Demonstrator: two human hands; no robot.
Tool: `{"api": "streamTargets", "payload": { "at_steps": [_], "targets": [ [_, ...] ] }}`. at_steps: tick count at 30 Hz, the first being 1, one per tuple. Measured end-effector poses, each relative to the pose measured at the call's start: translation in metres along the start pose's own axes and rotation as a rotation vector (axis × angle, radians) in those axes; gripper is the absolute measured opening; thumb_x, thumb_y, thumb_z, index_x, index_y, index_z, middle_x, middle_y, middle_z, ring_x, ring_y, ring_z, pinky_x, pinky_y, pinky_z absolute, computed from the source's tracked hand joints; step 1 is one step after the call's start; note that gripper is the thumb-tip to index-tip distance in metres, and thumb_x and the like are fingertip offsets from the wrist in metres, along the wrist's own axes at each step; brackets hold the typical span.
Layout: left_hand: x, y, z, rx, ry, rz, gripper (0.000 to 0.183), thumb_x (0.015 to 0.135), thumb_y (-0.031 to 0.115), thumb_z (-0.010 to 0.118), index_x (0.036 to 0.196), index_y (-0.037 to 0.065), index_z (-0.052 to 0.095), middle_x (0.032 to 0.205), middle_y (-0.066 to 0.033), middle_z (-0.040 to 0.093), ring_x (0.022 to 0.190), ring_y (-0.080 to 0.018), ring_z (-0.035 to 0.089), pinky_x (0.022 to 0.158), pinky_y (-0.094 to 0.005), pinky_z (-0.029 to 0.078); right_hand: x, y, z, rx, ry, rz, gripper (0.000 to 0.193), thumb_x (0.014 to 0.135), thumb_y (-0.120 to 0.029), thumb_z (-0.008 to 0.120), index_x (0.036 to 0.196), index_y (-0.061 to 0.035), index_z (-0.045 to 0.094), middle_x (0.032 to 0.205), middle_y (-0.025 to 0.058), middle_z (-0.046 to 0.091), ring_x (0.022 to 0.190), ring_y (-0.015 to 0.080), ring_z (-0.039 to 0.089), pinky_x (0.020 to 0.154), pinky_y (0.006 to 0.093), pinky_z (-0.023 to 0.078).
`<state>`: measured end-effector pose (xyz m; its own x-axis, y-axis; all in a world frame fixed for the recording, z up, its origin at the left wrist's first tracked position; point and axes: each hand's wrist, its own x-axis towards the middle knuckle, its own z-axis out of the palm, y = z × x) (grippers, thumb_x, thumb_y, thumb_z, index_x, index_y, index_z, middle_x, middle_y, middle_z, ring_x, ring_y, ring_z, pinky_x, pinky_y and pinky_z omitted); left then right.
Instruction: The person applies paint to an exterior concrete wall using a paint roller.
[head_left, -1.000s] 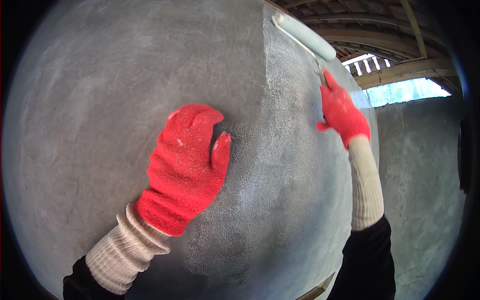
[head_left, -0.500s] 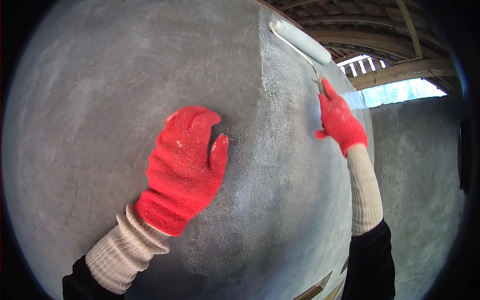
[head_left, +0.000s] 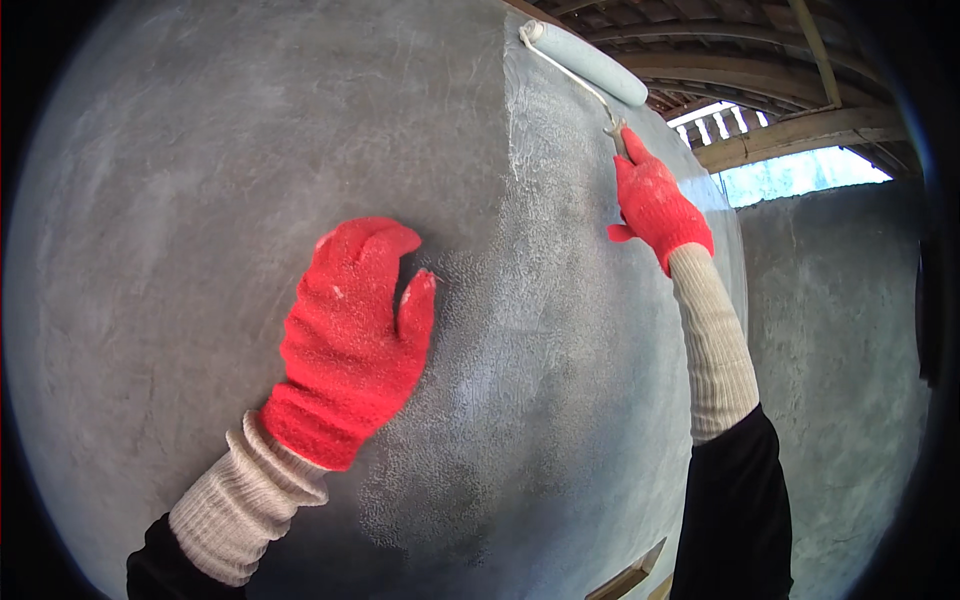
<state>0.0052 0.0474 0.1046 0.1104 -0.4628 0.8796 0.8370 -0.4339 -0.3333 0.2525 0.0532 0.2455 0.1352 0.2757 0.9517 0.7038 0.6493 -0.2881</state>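
My right hand (head_left: 660, 205), in a red glove with a cream knitted cuff, is closed round the handle of a paint roller (head_left: 590, 65). The roller's pale sleeve lies against the top of the grey wall (head_left: 200, 180), close under the roof, and its wire frame bends down to the handle. A lighter, wet-looking coat (head_left: 540, 230) covers the wall below the roller, with a sharp left border. My left hand (head_left: 355, 320), also red-gloved, is raised before the wall at centre left. Its fingers are curved and its thumb stands apart, with nothing visible between them.
Above right is a tiled roof on wooden beams (head_left: 800, 140), with a bright gap beneath it. A second grey wall (head_left: 830, 300) meets the scene at the right. Low down near my right sleeve, a wooden frame piece (head_left: 630, 575) shows.
The roller and my right hand have moved up and slightly left, toward the wall's top edge. My left hand has shifted a little left, its pose the same.
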Motion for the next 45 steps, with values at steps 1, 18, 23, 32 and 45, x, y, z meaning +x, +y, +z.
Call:
{"api": "streamTargets", "payload": {
  "at_steps": [1,18,23,32,45],
  "targets": [
    [0.0,0.002,-0.002,-0.002,-0.007,-0.02,0.022,0.08,0.007,0.059,0.1,0.003,0.054,0.102,-0.0137,0.055,0.094,-0.032,0.054,0.081,-0.037,0.044,-0.005,0.004,0.0,0.001,-0.001,0.007,0.047,0.094,-0.018,0.038,0.139,-0.0204,0.026,0.105,0.0222,0.057,0.081,0.0349,0.063,0.055,0.0393,0.056],
    [0.004,0.009,-0.011,0.124,-0.015,0.079,0.021,0.082,0.008,0.057,0.102,0.003,0.053,0.103,-0.0135,0.055,0.095,-0.0307,0.053,0.084,-0.0365,0.043,-0.094,0.04,-0.098,0.561,0.057,-0.103,0.046,0.095,-0.033,0.039,0.135,-0.009,0.037,0.061,-0.0001,0.044,0.047,0.0054,0.037,0.046,0.0218,0.043],
    [0.017,0.054,0.004,-0.39,-0.08,-0.147,0.02,0.087,0.019,0.058,0.1,0.004,0.055,0.095,-0.0078,0.055,0.086,-0.017,0.054,0.079,-0.0289,0.044,-0.126,0.03,-0.09,1.304,-0.235,-0.044,0.033,0.095,-0.03,0.041,0.12,-0.0083,0.049,0.066,-0.0028,0.044,0.042,0.0024,0.031,0.037,0.0178,0.025],
    [0.081,0.154,0.072,-1.382,-0.522,-0.828,0.051,0.088,0.044,0.054,0.111,-0.001,0.053,0.088,-0.0057,0.058,0.073,-0.0135,0.056,0.065,-0.0242,0.048,-0.173,0.06,-0.034,1.839,-0.802,0.304,0.036,0.093,-0.045,0.042,0.1,-0.0118,0.053,0.058,-0.0031,0.044,0.036,0.0033,0.029,0.032,0.0153,0.024],
    [0.066,0.152,0.117,-1.161,-0.398,-0.899,0.028,0.091,0.032,0.051,0.088,0.005,0.06,0.062,0.0058,0.038,0.053,-0.0064,0.038,0.044,-0.0211,0.032,-0.21,0.063,-0.006,0.682,-0.116,0.014,0.042,0.09,-0.024,0.054,0.125,-0.004,0.042,0.086,0.0078,0.056,0.065,0.0143,0.06,0.067,0.035,0.053]
  ]
}}
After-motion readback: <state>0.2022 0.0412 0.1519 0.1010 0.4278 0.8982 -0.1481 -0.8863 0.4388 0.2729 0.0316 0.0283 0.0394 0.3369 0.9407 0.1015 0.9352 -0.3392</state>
